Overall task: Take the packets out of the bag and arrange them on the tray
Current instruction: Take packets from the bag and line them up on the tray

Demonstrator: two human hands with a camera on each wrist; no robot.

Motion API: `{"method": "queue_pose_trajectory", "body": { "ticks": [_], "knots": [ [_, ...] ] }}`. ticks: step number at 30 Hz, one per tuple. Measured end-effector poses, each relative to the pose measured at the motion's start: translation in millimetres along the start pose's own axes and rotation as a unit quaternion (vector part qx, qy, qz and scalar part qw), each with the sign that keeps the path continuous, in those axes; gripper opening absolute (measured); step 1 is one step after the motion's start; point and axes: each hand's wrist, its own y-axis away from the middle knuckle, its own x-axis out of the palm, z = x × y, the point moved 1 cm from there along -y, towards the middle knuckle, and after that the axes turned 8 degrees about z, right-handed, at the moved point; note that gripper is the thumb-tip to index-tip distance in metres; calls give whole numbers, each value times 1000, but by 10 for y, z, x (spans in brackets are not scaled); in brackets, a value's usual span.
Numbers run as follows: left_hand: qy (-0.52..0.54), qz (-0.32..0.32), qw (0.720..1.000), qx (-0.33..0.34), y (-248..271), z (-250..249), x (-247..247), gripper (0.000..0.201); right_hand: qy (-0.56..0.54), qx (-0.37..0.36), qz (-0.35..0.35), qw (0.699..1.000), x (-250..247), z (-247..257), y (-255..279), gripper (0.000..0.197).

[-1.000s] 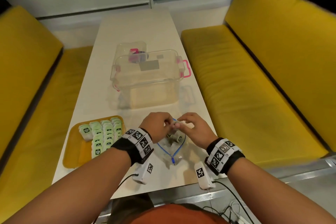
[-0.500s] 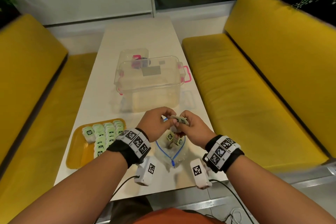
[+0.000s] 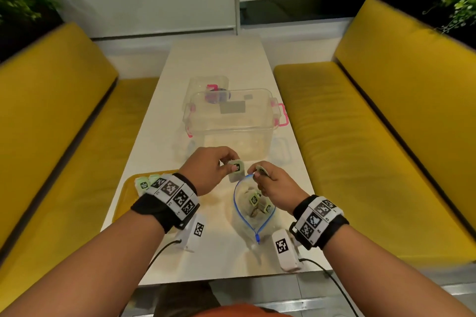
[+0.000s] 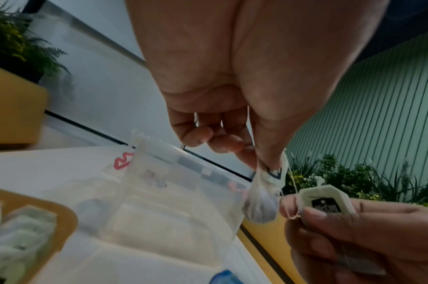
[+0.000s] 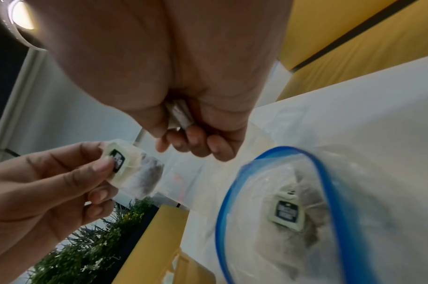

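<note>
Bag (image 3: 253, 210): clear zip bag with a blue zip rim, lying open on the tabletop (image 3: 224, 64). Several packets (image 3: 257, 203) are seen inside, their exact count not discernible; in the right wrist view one of them (image 5: 287, 213) shows a pale tag with a black label over a dark fill.

Tray (image 3: 123, 201): yellow, left of the bag, partly hidden by the left forearm. Pale green-white packets (image 3: 143, 184) are laid in it close together; only a few are seen past the wristband.

Box (image 3: 231, 123): clear plastic with pink latches, beyond the bag. No contents can be made out in it. A smaller clear container (image 3: 206, 85) with a pink and dark part stands just behind the box.

Left packet (image 3: 236, 170): a tea bag of thin translucent paper with dark fill, a pale tag with a black label and a thin string. It is held above the bag's far rim, off the tabletop. Grip of the left hand (image 3: 208, 170): pinched on this packet between thumb and forefinger.

Right packet (image 3: 262, 170): a similar pale tag with a black label is seen, held above the bag's far rim, beside the left packet and apart from it. Grip of the right hand (image 3: 275, 188): fingers curled around this packet, thumb on its tag.
</note>
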Motion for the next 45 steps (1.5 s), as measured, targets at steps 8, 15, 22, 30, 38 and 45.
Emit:
{"method": "queue_pose_trajectory", "body": {
  "ticks": [8, 15, 22, 30, 38, 45],
  "knots": [
    [-50, -27, 998, 9, 208, 61, -433, 2, -7, -71, -4, 997, 180, 403, -257, 26],
    [-57, -57, 997, -2, 325, 232, -738, 1, 60, -106, 9, 993, 504, 584, -606, 13],
    [-173, -22, 984, -43, 397, 602, -976, 7, 116, -102, 54, 987, 812, 635, -937, 5],
    [-172, -13, 983, -55, 473, 939, -1076, 12, 138, -94, 79, 983, 1128, 620, -1171, 9],
    [-255, 82, 944, -194, 553, 1567, -1087, 8, 50, -1, 77, 996, 1239, 488, -1302, 28],
    [-316, 235, 889, -235, 421, 1990, -830, 19, -65, 59, 77, 993, 1264, 491, -1430, 10]
  ]
}}
